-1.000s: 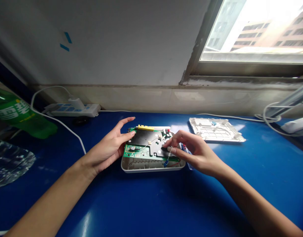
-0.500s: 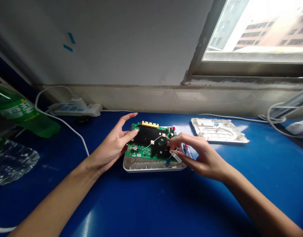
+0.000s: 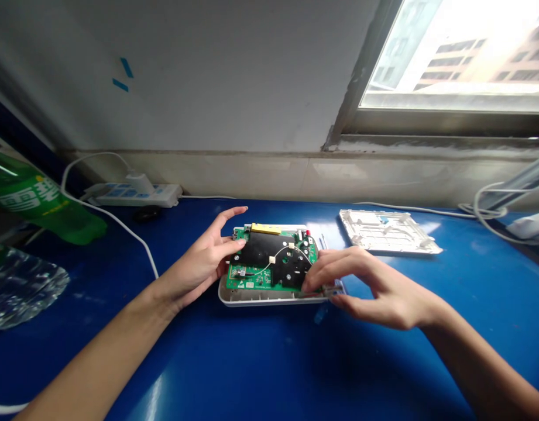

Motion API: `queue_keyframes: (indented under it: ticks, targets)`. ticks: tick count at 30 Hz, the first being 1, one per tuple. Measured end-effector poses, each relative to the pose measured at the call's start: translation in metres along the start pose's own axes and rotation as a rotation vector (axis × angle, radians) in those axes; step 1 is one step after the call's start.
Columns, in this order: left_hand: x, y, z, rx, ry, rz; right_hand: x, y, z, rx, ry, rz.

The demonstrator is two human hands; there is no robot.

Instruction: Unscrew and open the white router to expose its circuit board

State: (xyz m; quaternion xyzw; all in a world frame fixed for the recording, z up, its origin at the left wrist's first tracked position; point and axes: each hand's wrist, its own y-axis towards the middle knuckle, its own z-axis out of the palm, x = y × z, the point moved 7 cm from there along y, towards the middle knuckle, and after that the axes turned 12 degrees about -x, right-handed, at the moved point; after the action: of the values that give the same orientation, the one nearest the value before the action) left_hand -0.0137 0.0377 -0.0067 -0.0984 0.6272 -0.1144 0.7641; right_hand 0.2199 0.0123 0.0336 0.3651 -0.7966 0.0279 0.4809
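Note:
A green circuit board with a black plate and a yellow strip sits in a white plastic casing. My left hand grips the left edge of the board, thumb on top, index finger stretched out; its other fingers are partly hidden. A thin white cable arcs across the plate. At the front right corner, my right hand is closed round a clear plastic piece, its fingertips touching the board's corner. A blurred blue connector hangs below that hand, past the casing's front edge.
A white cover lies inside up on the blue table, back right. On the left are a green bottle, a clear bottle, a power strip and a white cord. A wall and window stand behind.
The board has settled lower and flatter in the casing. My right hand has moved right and towards me, carrying the clear piece and blue connector over the casing's edge. My left hand stays on the board.

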Motion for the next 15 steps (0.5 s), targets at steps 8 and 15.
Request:
queue_keyframes:
  ticks: [8, 15]
  targets:
    - [0.004, 0.003, -0.003, 0.005, 0.035, -0.048, -0.029, 0.007, -0.017, -0.583, -0.353, 0.036]
    - [0.003, 0.002, -0.002, 0.04, 0.041, -0.092, -0.039, 0.015, -0.007, -0.497, -0.536, -0.058]
